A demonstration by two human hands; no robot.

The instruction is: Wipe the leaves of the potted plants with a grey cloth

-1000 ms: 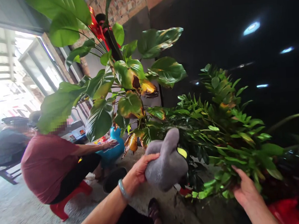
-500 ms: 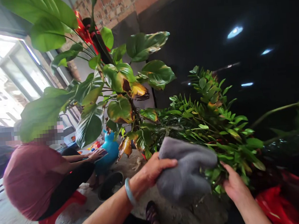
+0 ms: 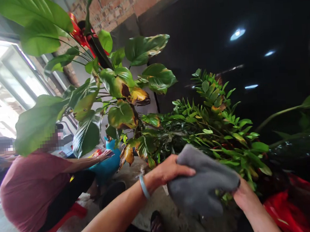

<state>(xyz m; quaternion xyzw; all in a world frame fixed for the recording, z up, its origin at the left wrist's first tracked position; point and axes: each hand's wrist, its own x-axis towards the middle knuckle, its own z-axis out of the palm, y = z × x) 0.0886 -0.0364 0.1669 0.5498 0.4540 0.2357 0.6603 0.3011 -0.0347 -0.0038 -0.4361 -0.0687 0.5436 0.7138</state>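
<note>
Gripping grey cloth (image 3: 199, 187) in left hand (image 3: 170, 169), thumb on top, fingers closed; cloth just in front of bushy plant (image 3: 233, 151). Right hand (image 3: 244, 193), also before bushy plant, partly covered by cloth; fingers hidden, cannot tell whether closed. Left of bushy plant: large-leaved plant (image 3: 121, 115), blue figure (image 3: 109, 163), seated person (image 3: 35, 188) in maroon shirt.

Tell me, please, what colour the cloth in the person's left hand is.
The cloth is grey, seen best in the head view.
</note>
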